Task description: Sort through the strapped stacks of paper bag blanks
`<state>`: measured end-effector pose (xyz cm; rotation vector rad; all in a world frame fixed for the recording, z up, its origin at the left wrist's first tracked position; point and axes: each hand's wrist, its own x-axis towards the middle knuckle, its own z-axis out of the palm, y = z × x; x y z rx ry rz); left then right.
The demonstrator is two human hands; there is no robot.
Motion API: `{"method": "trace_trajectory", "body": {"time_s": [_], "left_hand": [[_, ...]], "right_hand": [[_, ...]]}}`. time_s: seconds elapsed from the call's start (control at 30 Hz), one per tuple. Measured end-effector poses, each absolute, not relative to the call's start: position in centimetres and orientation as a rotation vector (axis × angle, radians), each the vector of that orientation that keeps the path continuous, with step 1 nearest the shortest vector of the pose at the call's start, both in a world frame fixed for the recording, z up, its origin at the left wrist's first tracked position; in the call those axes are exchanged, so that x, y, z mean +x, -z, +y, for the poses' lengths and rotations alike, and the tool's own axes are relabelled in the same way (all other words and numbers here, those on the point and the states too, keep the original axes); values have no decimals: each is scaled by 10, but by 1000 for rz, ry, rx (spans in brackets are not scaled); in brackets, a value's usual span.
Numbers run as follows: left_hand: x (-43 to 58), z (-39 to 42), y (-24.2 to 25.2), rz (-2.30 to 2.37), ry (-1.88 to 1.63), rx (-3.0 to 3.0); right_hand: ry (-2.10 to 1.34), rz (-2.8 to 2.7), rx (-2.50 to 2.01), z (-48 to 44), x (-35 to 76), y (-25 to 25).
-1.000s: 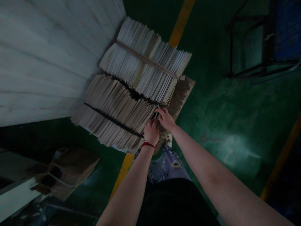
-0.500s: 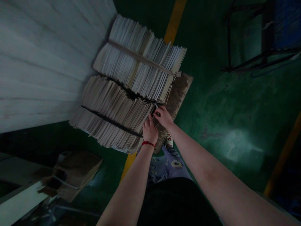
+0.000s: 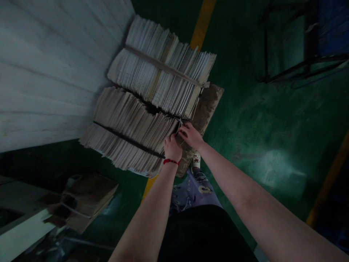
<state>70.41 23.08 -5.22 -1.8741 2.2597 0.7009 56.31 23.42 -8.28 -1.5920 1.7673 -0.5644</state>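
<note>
The left hand (image 3: 172, 148) and right hand (image 3: 191, 136), both narrow, touch the corner of the nearer of 2 strapped paper bundles (image 3: 128, 129); whether either grips it is unclear. The bundles lie side by side on a board (image 3: 209, 107) on the green floor (image 3: 272, 120).

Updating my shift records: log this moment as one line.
left hand: on tied paper bundle | right hand: at bundle's corner | beneath: dirty board

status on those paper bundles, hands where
Left hand on corner of lower paper bundle; right hand beside it, grip unclear. Upper paper bundle abuts it.
</note>
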Motion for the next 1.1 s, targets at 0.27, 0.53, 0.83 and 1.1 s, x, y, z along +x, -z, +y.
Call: {"method": "trace_trajectory", "body": {"time_s": [0.27,0.53,0.83,1.1], "left_hand": [[701,239,46,2285,-576,-1831],[702,253,50,2291,-514,-1758],[705,251,47,2300,-510,-1734],[700,253,46,2276,-498,-1765]], "right_hand": [[345,1663,-2198,233,550,67],[295,1675,-2207,232,552,68],[344,1724,-2093,231,554,77],[288,1664,-2188,235,548,77]]}}
